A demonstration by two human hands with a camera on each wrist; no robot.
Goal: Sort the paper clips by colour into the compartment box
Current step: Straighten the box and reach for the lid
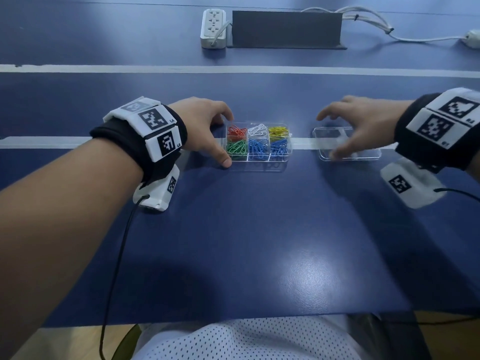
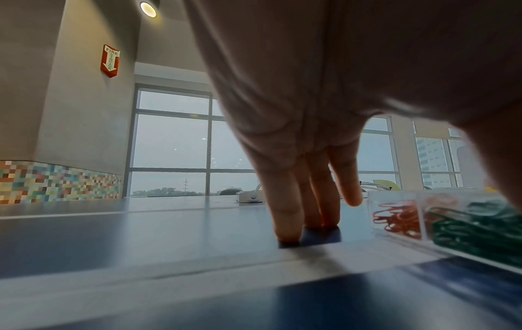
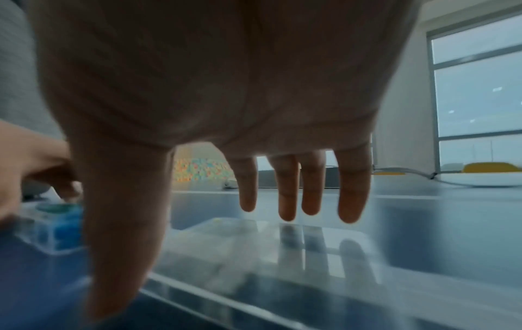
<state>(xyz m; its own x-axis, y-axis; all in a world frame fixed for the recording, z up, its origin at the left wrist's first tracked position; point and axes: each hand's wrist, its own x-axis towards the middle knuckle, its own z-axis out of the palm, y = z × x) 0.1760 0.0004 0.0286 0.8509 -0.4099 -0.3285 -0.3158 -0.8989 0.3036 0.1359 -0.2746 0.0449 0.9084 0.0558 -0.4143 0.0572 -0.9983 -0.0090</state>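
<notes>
A clear compartment box (image 1: pixel 288 152) sits mid-table holding red (image 1: pixel 237 132), white (image 1: pixel 257 129), yellow (image 1: pixel 278 131), green (image 1: pixel 237 148) and blue paper clips (image 1: pixel 268 148), each colour in its own cell. My left hand (image 1: pixel 220 138) is at the box's left end, with the thumb by the near corner and fingers (image 2: pixel 285 212) straight down on the table beside the box (image 2: pixel 395 199). My right hand (image 1: pixel 328 136) hovers open over the clear lid (image 1: pixel 363 154). Its straight, spread fingers (image 3: pixel 285 201) hang just above the lid (image 3: pixel 254 256), and its thumb is by the lid's near edge.
At the far side stand a white power strip (image 1: pixel 213 28), a dark grey board (image 1: pixel 285 29) and white cables (image 1: pixel 376 24). White tape lines (image 1: pixel 78 68) cross the blue table. The table's near edge (image 1: pixel 233 317) is close to my body.
</notes>
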